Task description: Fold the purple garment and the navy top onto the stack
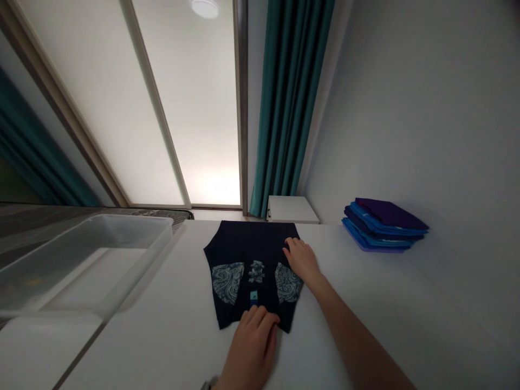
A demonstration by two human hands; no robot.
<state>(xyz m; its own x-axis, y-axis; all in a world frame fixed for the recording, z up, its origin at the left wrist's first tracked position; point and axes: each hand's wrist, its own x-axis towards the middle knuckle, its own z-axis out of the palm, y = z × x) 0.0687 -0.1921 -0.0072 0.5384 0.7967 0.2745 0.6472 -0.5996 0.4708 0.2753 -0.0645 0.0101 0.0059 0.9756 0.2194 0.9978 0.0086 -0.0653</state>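
A white counter (170,330) is pictured with a translucent plastic bin (136,271) set at its left and, near the wall (426,108), a stack of folded cloth (385,225). Between them, a dark navy garment (252,246) is spread flat, its top brought right to the counter's far edge; room for moving is offered at both sides. The fabric, judged light, soft and easily creased, is best taken by its corners or side edges. The right hand (303,260) is rested on the right edge, fingers bent; the left (254,338) is curled at the near edge, by a small blue label (254,297). Whether cloth is gripped by either cannot be told.
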